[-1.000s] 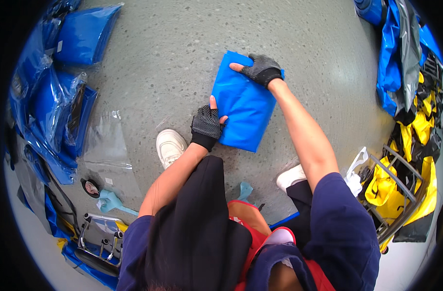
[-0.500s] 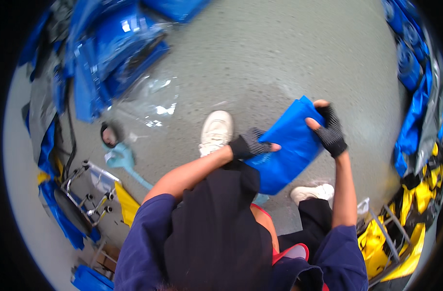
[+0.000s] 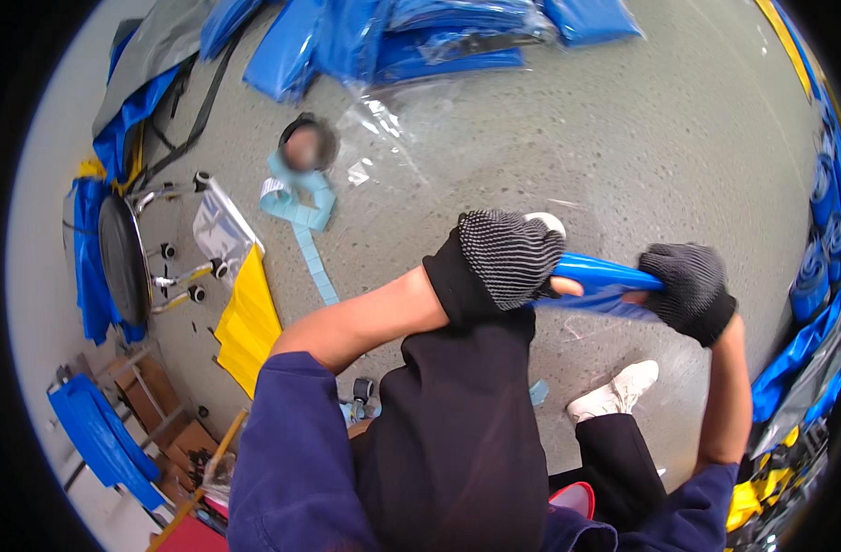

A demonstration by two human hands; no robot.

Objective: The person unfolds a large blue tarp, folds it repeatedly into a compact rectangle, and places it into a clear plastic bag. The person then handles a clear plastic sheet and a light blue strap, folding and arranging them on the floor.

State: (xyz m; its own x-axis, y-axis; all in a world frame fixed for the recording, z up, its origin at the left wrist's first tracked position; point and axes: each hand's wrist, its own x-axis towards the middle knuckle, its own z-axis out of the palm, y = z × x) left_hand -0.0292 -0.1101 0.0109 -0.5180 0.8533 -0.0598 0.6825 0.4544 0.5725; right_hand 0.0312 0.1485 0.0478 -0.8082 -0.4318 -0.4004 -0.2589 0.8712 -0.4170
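At the left, a light-blue label strip is trailing over the floor, so a foot shifting that way could be catching or tearing it. Toward the middle, the gloved left hand is grasping one end of the folded blue sheet, and the gloved right hand is gripping the other; the sheet is spanning the gap between them, raised off the floor. Because its surface is looking slick, an uneven pull could be letting the folds slide apart, or a loose right grip could be dropping that end near the white right shoe.

As for edges, a wheeled stool and a yellow sheet are bounding the left side. Ahead, a clear bag is lying before wrapped blue packages. Open floor is stretching ahead and rightward from the hands, with blue rolls lining the far right.
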